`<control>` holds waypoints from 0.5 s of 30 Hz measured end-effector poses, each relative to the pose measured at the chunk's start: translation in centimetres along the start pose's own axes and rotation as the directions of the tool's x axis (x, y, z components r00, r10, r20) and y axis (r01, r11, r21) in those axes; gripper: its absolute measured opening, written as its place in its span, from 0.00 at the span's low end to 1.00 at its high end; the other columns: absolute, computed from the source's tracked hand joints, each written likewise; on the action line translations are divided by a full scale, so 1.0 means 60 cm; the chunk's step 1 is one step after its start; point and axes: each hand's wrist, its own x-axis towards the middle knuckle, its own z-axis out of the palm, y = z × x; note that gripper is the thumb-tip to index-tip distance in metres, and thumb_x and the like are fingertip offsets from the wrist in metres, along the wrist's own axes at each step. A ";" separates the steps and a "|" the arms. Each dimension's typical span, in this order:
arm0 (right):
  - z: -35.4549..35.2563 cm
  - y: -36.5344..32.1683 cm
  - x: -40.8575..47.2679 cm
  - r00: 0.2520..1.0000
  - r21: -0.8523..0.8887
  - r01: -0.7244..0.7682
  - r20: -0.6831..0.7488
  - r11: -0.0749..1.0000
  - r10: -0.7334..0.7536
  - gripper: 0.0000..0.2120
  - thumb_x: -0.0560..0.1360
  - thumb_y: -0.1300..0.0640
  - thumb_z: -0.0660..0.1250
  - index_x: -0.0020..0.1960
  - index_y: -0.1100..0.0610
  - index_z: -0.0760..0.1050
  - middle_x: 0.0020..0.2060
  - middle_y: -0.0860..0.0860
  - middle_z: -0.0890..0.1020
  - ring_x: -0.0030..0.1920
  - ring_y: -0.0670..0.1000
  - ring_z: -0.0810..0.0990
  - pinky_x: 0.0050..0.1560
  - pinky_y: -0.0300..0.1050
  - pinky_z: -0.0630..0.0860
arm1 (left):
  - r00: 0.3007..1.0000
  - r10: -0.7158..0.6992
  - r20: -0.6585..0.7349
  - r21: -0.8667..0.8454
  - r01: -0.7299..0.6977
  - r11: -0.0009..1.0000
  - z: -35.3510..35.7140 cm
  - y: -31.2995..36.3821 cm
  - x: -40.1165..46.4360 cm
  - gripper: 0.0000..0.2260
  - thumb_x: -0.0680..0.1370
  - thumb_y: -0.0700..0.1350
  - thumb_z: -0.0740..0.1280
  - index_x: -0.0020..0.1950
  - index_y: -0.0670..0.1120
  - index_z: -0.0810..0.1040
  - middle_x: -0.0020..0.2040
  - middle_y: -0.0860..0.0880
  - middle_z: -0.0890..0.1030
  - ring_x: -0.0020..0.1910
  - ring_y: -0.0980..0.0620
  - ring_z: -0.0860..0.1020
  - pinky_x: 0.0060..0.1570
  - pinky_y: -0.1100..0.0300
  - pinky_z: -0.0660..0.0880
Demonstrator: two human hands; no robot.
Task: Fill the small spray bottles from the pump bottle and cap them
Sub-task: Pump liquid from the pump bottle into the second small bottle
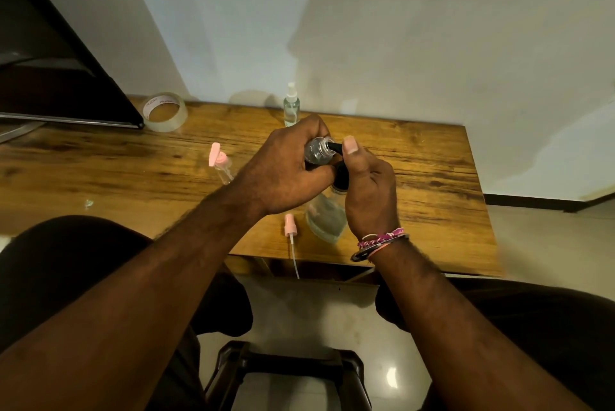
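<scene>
A pale wall rose behind the brown wood-grain table (pixel 100 171) I was watching. Above its near middle, my left hand (pixel 283 174) was wrapped around a small clear glass-like spray bottle (pixel 316 152), uncapped, tilted with its silvery neck toward the black pump nozzle. My right hand (pixel 367 191) gripped the black pump head (pixel 339 174) of the clear pump bottle (pixel 326 217), thumb lying on the spout, whose tip met the small bottle's mouth. Just left of the pump bottle lay a loose pink sprayer top (pixel 290 227), its tube overhanging the table edge. Farther left stood a pink-capped clear bottle (pixel 221 164); beyond the hands, a capped white-topped spray bottle (pixel 292 106). A clear tape roll (pixel 164 111) sat far left.
</scene>
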 end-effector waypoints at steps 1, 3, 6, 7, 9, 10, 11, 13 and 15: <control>0.000 0.001 0.000 1.000 -0.001 0.000 -0.003 1.000 0.000 0.33 0.78 0.34 0.61 0.39 0.65 0.81 0.36 0.63 0.82 0.41 0.64 0.81 0.42 0.63 0.79 | 1.000 0.000 -0.001 0.001 0.000 1.000 0.000 0.000 0.001 0.11 0.72 0.45 0.73 0.45 0.56 0.72 0.37 0.56 0.78 0.34 0.60 0.74 0.32 0.65 0.70; 0.002 0.002 0.001 1.000 -0.002 -0.001 -0.011 1.000 0.001 0.33 0.78 0.34 0.61 0.38 0.65 0.80 0.36 0.63 0.81 0.41 0.64 0.81 0.42 0.64 0.79 | 1.000 -0.003 0.001 -0.007 0.003 1.000 0.000 0.000 0.001 0.12 0.72 0.44 0.74 0.45 0.56 0.72 0.37 0.56 0.78 0.34 0.60 0.74 0.32 0.66 0.70; 0.004 0.004 0.001 1.000 -0.006 -0.001 -0.028 1.000 0.000 0.30 0.78 0.35 0.61 0.38 0.61 0.81 0.36 0.62 0.82 0.42 0.64 0.82 0.43 0.65 0.79 | 1.000 -0.006 0.002 -0.011 0.006 1.000 0.000 -0.002 0.002 0.10 0.72 0.46 0.73 0.45 0.56 0.72 0.37 0.56 0.78 0.34 0.60 0.74 0.32 0.63 0.70; 0.004 0.005 0.001 1.000 -0.005 0.000 -0.031 1.000 0.000 0.29 0.78 0.35 0.61 0.38 0.60 0.81 0.36 0.61 0.82 0.42 0.63 0.82 0.43 0.65 0.79 | 1.000 -0.008 0.002 -0.008 0.008 1.000 0.001 -0.003 0.001 0.10 0.72 0.46 0.73 0.45 0.55 0.72 0.37 0.55 0.78 0.34 0.59 0.74 0.32 0.62 0.71; 0.005 0.007 0.001 1.000 0.001 0.004 -0.031 1.000 -0.004 0.28 0.78 0.35 0.61 0.39 0.59 0.82 0.36 0.60 0.83 0.42 0.63 0.82 0.43 0.65 0.79 | 1.000 -0.012 0.003 -0.008 0.012 1.000 0.001 -0.005 0.000 0.10 0.72 0.46 0.73 0.45 0.54 0.73 0.37 0.55 0.79 0.34 0.59 0.75 0.32 0.59 0.72; 0.006 0.008 0.002 1.000 -0.001 0.010 -0.029 1.000 -0.010 0.29 0.78 0.35 0.61 0.40 0.59 0.83 0.37 0.60 0.83 0.42 0.63 0.83 0.43 0.66 0.79 | 1.000 -0.015 0.005 -0.010 0.015 1.000 0.001 -0.006 0.000 0.10 0.72 0.45 0.73 0.46 0.53 0.73 0.37 0.54 0.79 0.34 0.58 0.75 0.32 0.58 0.72; 0.006 0.009 0.002 1.000 -0.004 0.015 -0.027 1.000 -0.015 0.29 0.79 0.35 0.61 0.41 0.60 0.83 0.37 0.61 0.83 0.43 0.63 0.83 0.43 0.66 0.79 | 1.000 -0.019 0.009 -0.012 0.019 1.000 0.001 -0.007 0.000 0.10 0.73 0.44 0.74 0.46 0.52 0.73 0.38 0.53 0.80 0.35 0.58 0.75 0.33 0.56 0.72; 0.006 0.011 0.004 0.999 -0.008 0.023 -0.031 1.000 -0.023 0.30 0.79 0.36 0.60 0.42 0.62 0.83 0.38 0.61 0.83 0.42 0.63 0.83 0.42 0.66 0.79 | 1.000 -0.026 0.013 -0.013 0.026 1.000 0.000 -0.007 0.000 0.10 0.73 0.43 0.74 0.46 0.52 0.73 0.38 0.53 0.80 0.35 0.57 0.75 0.33 0.54 0.73; 0.006 0.013 0.004 0.999 -0.005 0.031 -0.037 1.000 -0.031 0.29 0.79 0.37 0.60 0.42 0.62 0.83 0.37 0.61 0.83 0.42 0.63 0.83 0.42 0.66 0.79 | 0.999 -0.029 0.014 -0.015 0.030 0.999 0.001 -0.007 0.000 0.10 0.72 0.44 0.73 0.45 0.54 0.73 0.37 0.54 0.79 0.34 0.57 0.75 0.33 0.53 0.73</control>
